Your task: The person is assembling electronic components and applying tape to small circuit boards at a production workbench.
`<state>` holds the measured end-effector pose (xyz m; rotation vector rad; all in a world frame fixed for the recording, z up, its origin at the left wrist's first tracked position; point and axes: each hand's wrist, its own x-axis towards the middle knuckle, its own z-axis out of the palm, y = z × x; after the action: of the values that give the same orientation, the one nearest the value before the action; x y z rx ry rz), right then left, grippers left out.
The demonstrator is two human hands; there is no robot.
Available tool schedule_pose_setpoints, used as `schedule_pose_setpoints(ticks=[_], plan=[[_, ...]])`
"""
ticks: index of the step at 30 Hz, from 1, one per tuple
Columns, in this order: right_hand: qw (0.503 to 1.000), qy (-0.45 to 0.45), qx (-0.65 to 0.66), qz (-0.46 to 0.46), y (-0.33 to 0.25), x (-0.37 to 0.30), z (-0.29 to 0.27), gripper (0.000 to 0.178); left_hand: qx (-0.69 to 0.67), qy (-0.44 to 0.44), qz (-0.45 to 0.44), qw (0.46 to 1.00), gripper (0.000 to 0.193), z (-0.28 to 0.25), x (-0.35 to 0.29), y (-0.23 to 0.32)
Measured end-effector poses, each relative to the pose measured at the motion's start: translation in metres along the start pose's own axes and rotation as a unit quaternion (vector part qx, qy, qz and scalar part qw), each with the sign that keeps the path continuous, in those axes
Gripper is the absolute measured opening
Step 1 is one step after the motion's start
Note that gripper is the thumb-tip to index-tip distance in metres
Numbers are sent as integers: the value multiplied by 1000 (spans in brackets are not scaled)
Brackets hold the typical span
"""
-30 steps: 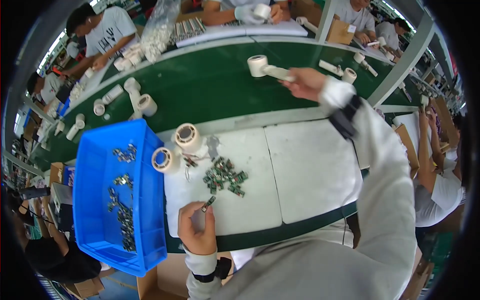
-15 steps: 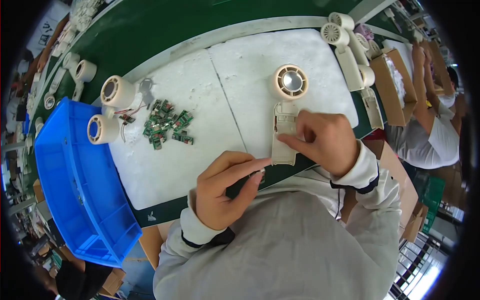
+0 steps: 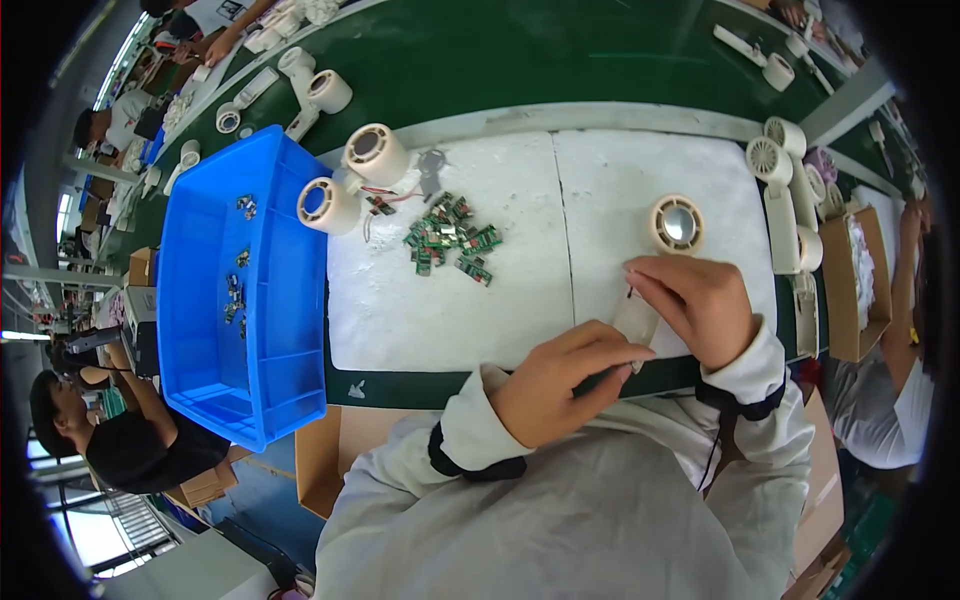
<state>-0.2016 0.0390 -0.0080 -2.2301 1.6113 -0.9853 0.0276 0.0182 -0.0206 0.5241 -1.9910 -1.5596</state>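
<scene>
A cream plastic handle shell (image 3: 634, 318) lies at the near right of the white foam mat, partly hidden by my hands. My left hand (image 3: 565, 385) is closed on its near end, thumb and forefinger on either side. At its far end my right hand (image 3: 700, 305) is in a pinch; a tiny dark tip shows under the fingers, too small to name. Just beyond stands a round cream fan head (image 3: 677, 225) with a silvery centre. Left of the hands lies a heap of small green circuit boards (image 3: 445, 235).
A blue plastic bin (image 3: 290, 330) with small boards inside stands at the left. Two fan heads (image 3: 376, 152) with wires sit at the mat's far left corner. Assembled fans (image 3: 780, 205) line the right edge beside a cardboard box (image 3: 865, 325). Other people work on both sides.
The view has swung left, showing boards inside the bin. My left hand has come from beside the shell onto its near end. My right hand has shifted to the far end, fingertips together.
</scene>
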Motion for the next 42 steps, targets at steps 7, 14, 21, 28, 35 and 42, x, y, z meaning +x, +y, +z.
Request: schedule_pose_setpoints(ticks=[7, 14, 21, 28, 35, 42], plan=[[984, -170, 20, -52, 6, 19, -26, 28, 15, -41, -26, 999, 34, -9, 14, 5], [979, -164, -52, -112, 21, 12, -26, 31, 20, -62, -32, 997, 33, -3, 22, 6], [964, -171, -108, -171, 13, 19, -24, 29, 44, -51, -16, 998, 32, -3, 16, 0], [1000, -22, 16, -11, 7, 7, 2, 17, 64, -162, -14, 985, 29, -21, 29, 2], [990, -28, 101, 91, 6, 10, 6, 14, -127, 80, -120, 981, 28, -47, 46, -16], [962, -27, 197, 188, 6, 3, 8, 12, -184, 69, -143, 970, 31, -41, 48, -21]])
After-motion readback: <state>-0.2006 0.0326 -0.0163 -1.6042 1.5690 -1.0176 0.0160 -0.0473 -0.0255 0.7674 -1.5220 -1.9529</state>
